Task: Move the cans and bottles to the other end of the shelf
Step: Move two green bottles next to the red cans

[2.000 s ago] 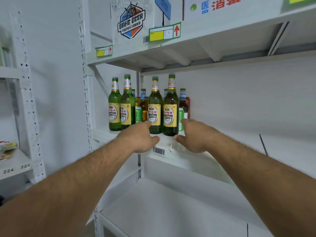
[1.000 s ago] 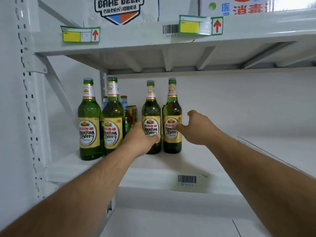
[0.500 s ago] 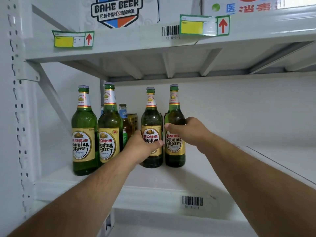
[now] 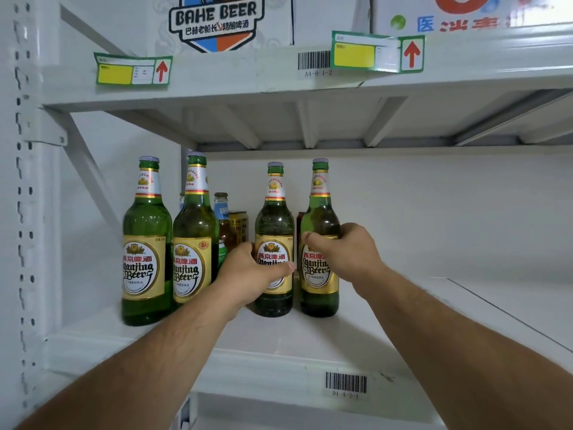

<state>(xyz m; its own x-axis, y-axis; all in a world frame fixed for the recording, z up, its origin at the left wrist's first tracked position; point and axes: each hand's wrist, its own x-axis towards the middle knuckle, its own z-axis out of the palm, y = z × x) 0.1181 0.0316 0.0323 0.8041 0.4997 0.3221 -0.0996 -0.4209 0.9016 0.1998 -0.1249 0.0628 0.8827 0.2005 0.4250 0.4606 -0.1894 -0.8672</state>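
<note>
Several green beer bottles with gold labels stand at the left end of a white shelf. My left hand grips the third bottle around its label. My right hand grips the rightmost bottle at its shoulder. Both bottles stand upright on the shelf. Two more green bottles stand further left. Behind them a small brown bottle with a blue neck label and a gold can are partly hidden.
The shelf's right stretch runs on to the right of the bottles. An upper shelf beam with yellow tags hangs close above the bottle caps, carrying cardboard boxes. A perforated upright bounds the left side.
Both hands reached in from the shelf's front edge and closed around the two right-hand bottles. The camera came closer to the shelf.
</note>
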